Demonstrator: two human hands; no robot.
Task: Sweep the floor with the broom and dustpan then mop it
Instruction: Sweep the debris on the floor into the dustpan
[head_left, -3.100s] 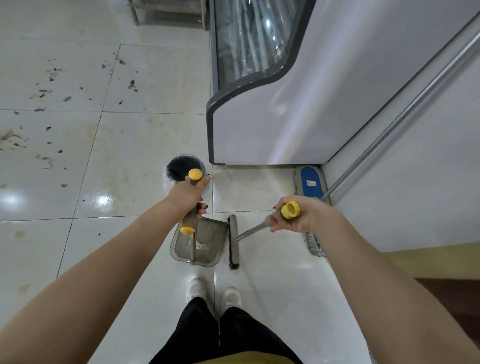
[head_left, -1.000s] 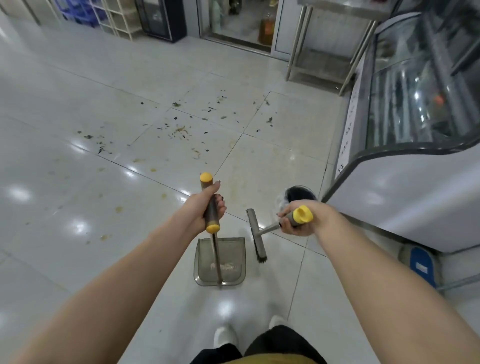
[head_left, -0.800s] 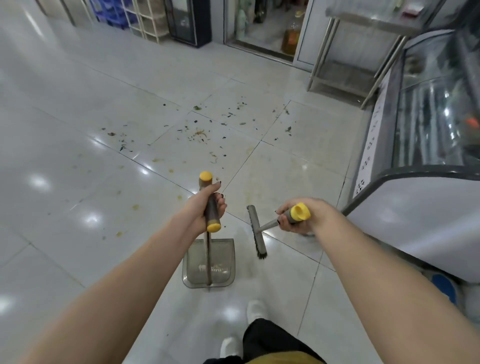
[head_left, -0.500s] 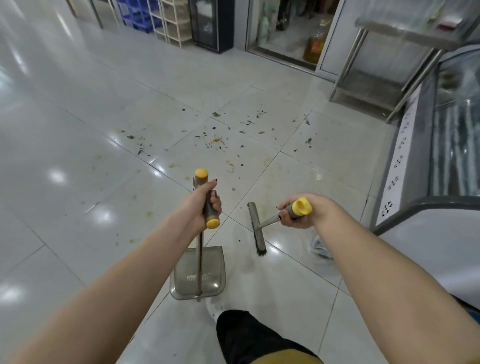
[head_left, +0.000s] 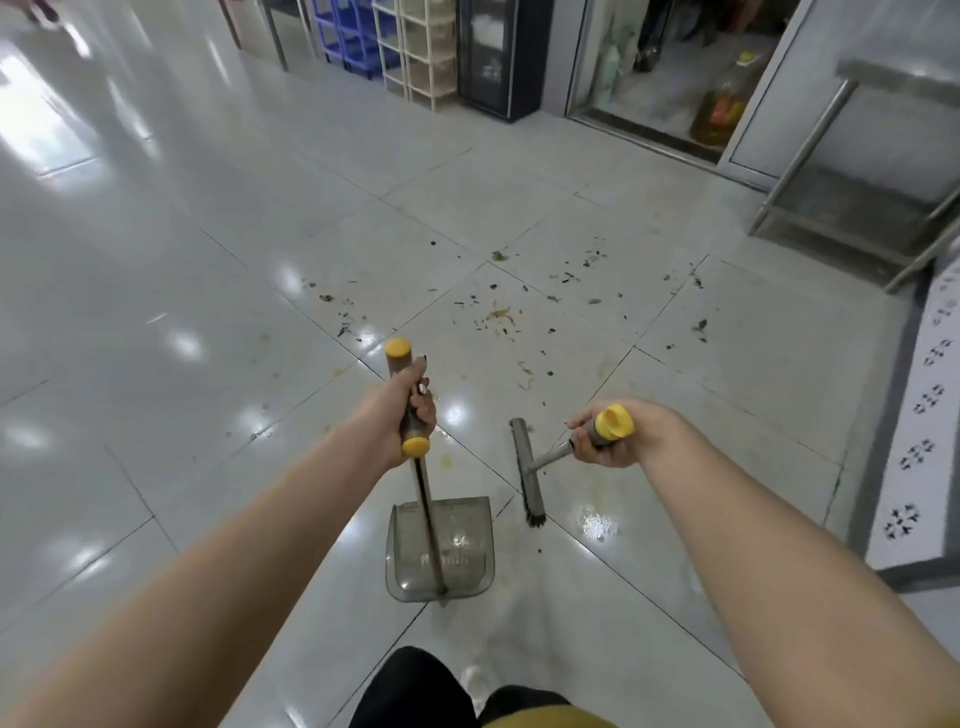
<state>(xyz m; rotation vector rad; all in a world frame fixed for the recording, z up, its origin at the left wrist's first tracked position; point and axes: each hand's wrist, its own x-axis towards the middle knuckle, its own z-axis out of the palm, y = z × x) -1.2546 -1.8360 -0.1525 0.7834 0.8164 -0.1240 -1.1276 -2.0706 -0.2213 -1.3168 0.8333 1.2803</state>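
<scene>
Glossy pale floor tiles (head_left: 208, 260) spread under the dustpan (head_left: 467, 519), which sits low on its long upright handle; contact with the tiles cannot be told. The left grip (head_left: 400, 415) is curled round that handle. Just right of the dustpan hangs the broom (head_left: 527, 475), the right grip (head_left: 618, 436) wrapped round its yellow-capped end. Beyond the dustpan lie scattered dark scraps (head_left: 498, 317); far beyond it, blue crates (head_left: 343, 36).

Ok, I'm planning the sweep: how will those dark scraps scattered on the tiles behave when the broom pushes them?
The dark scraps look small and thin, so probably light; on the glossy tiles they should slide easily and may scatter if flicked. The yellowish smears among them look stuck down, so the broom may well pass over those.
</scene>
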